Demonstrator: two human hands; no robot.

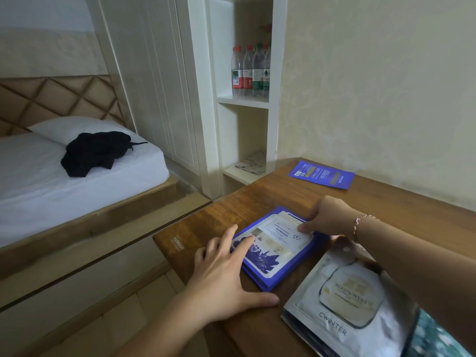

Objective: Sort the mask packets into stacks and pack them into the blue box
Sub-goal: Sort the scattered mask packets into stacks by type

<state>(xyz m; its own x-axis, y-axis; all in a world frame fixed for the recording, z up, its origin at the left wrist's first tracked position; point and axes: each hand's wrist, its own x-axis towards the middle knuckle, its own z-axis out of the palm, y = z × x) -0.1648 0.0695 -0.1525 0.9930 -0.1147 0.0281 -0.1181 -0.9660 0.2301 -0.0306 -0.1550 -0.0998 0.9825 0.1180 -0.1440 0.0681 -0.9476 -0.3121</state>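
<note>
Left hand [221,274] flat, fingers spread, touching near edge of blue packet stack [273,249] on bench [231,202], likely squaring it. Right hand [327,217] pinches far edge of top packet, probably aligning it. Silver packet stack [353,305] just beside, sorted apart. Single blue packet [322,175] lies well apart near wall, unsorted. Blue box not seen.

The silver packet stack [353,313] runs off the bottom edge, and the right forearm [417,274] covers its far corner. The right hand [327,217] hides the far corner of the blue-edged packet stack [273,251]. Small print on the top packet there and on the lone blue packet [322,174] is too fine to read. The bottles [251,70] are partly hidden by the shelf [243,101] frame.
</note>
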